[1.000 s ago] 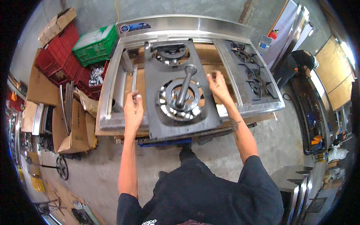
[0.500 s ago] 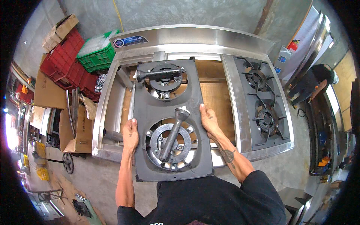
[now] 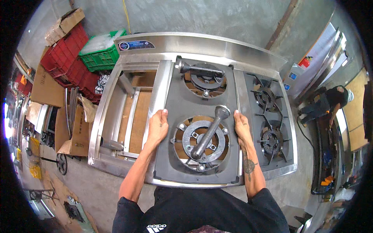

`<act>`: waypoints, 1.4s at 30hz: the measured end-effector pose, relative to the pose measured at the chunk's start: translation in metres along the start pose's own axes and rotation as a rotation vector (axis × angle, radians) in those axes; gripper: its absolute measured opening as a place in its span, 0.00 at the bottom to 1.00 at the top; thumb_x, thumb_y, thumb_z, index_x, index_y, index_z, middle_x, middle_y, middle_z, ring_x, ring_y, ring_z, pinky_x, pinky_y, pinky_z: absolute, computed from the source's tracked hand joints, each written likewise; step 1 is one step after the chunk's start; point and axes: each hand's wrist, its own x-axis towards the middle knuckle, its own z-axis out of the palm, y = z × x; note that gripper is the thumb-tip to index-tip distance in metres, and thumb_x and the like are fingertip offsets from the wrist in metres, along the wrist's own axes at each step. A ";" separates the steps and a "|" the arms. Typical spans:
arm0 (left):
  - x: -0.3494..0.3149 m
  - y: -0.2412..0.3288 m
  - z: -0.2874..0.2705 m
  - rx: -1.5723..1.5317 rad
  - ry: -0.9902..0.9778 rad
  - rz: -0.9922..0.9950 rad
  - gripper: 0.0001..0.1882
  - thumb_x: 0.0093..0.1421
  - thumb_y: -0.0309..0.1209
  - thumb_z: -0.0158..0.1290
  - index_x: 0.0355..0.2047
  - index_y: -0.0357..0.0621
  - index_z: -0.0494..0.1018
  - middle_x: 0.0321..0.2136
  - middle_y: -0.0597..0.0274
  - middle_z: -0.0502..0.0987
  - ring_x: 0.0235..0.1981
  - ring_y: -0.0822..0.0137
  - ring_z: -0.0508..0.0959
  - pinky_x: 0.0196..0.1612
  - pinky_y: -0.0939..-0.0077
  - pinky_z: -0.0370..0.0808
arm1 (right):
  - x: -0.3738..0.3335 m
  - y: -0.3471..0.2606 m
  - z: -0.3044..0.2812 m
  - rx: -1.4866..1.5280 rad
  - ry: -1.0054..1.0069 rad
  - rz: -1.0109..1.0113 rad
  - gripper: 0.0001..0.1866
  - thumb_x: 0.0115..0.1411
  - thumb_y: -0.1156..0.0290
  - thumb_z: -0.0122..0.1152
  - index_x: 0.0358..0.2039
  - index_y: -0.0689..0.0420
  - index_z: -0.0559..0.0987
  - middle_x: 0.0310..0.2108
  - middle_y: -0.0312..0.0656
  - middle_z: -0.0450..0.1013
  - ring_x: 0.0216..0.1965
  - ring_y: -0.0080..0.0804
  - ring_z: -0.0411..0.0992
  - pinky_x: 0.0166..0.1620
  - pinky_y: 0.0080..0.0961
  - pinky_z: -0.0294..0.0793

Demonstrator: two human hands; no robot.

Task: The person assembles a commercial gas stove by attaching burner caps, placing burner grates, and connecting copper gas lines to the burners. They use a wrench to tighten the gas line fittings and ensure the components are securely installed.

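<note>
A dark grey two-burner plate (image 3: 190, 105) lies over the middle bay of a stainless steel gas stove (image 3: 162, 83). My left hand (image 3: 157, 127) grips its left edge, thumb on top, and my right hand (image 3: 243, 126) holds the opposite edge the same way. My fingers beneath the rim are hidden. In the plate's near round opening sits a ring burner (image 3: 189, 136) with a black burner tube (image 3: 208, 136) lying slanted across it. Another tube (image 3: 203, 70) rests crosswise on the far burner. Both tubes stay loosely on top, as far as I can see.
The stove's left bay (image 3: 138, 116) is uncovered, showing metal rails and brown board. On the right, a fitted burner plate (image 3: 276, 155) carries black grates. Red crates (image 3: 66, 58), a green crate (image 3: 100, 55) and cardboard boxes (image 3: 79, 141) stand left. Another person (image 3: 330, 101) bends over at the far right.
Both hands have carried the burner plate to the right and down, from over the left and middle bays into the middle bay. The left bay is now uncovered.
</note>
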 end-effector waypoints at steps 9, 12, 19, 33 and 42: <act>0.000 -0.005 0.020 0.062 -0.028 -0.058 0.24 0.78 0.40 0.43 0.35 0.29 0.76 0.30 0.29 0.79 0.36 0.29 0.80 0.41 0.42 0.73 | 0.008 0.000 -0.008 -0.129 -0.012 0.110 0.31 0.78 0.47 0.48 0.48 0.68 0.81 0.39 0.38 0.77 0.42 0.25 0.71 0.49 0.30 0.72; 0.001 -0.006 0.023 0.086 -0.026 -0.070 0.24 0.78 0.40 0.42 0.35 0.29 0.76 0.30 0.28 0.79 0.37 0.28 0.80 0.41 0.41 0.73 | 0.011 -0.007 -0.005 -0.100 -0.044 0.115 0.30 0.79 0.49 0.46 0.50 0.68 0.80 0.41 0.41 0.79 0.44 0.28 0.74 0.51 0.31 0.74; 0.009 -0.005 0.019 0.120 -0.081 -0.034 0.25 0.77 0.39 0.44 0.32 0.27 0.77 0.32 0.26 0.79 0.39 0.26 0.79 0.42 0.40 0.73 | 0.022 0.004 -0.001 -0.101 0.030 0.182 0.31 0.77 0.52 0.52 0.64 0.70 0.74 0.56 0.49 0.78 0.56 0.34 0.75 0.62 0.29 0.71; 0.014 0.003 0.020 0.057 -0.353 -0.186 0.22 0.66 0.33 0.48 0.40 0.16 0.73 0.37 0.22 0.79 0.43 0.39 0.85 0.48 0.49 0.77 | 0.019 -0.003 0.010 -0.195 0.059 0.232 0.33 0.76 0.56 0.50 0.72 0.68 0.65 0.68 0.58 0.68 0.68 0.45 0.67 0.70 0.37 0.64; 0.016 -0.004 0.022 -0.100 -0.341 -0.304 0.25 0.68 0.36 0.47 0.43 0.16 0.74 0.37 0.25 0.81 0.41 0.49 0.84 0.44 0.54 0.77 | 0.024 -0.009 0.007 -0.003 0.109 0.336 0.33 0.70 0.60 0.61 0.69 0.68 0.69 0.67 0.56 0.70 0.68 0.42 0.67 0.71 0.33 0.62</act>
